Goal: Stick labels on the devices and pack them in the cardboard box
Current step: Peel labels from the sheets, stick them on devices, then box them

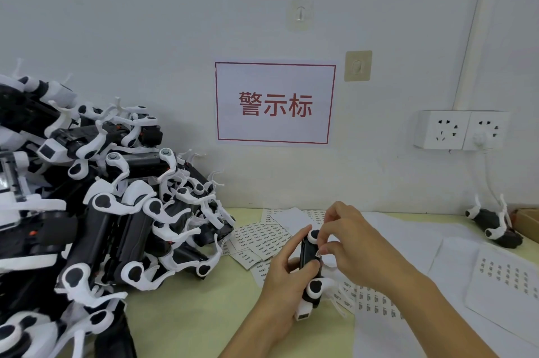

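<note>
Head view showed my left hand [287,267] clamped round the light, rigid device [310,261] by its black body, right hand [347,236] pinching a flimsy label [318,253] onto it.

left: device pile [110,211] blocks | centre front: bare table [189,314] passable | right: label sheets [501,273] lie flat

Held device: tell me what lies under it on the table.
Under the held device, white label sheets spread over the table; the left hand and right hand cover the rest.
</note>
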The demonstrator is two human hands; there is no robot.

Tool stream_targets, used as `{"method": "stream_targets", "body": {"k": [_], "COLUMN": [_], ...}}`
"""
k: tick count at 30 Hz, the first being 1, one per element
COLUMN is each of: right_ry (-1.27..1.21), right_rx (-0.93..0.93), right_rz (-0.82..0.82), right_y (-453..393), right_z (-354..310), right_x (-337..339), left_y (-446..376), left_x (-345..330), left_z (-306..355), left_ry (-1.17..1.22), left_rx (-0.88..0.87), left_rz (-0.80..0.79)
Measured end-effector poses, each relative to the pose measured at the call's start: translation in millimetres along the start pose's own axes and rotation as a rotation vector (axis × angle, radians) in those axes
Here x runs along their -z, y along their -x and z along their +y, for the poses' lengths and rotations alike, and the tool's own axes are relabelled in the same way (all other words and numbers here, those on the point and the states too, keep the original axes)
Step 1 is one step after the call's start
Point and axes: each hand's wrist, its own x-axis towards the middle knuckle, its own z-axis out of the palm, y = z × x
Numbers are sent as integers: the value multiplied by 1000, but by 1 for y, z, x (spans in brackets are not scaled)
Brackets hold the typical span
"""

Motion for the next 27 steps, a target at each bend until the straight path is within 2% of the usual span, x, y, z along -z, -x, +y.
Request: {"method": "stream_targets", "body": {"k": [15,27], "right_ry": [95,62], "right_rx": [45,57], "right_rz": [100,64], "right_y": [-1,-1], "right_z": [1,1], "right_x": [-5,-3], "left_y": [0,1], "left_x": [-1,-2], "left_z": [-2,-1], "left_ry": [-41,-65], "left_rx": [-20,-23], "left_rz": [30,55]}}
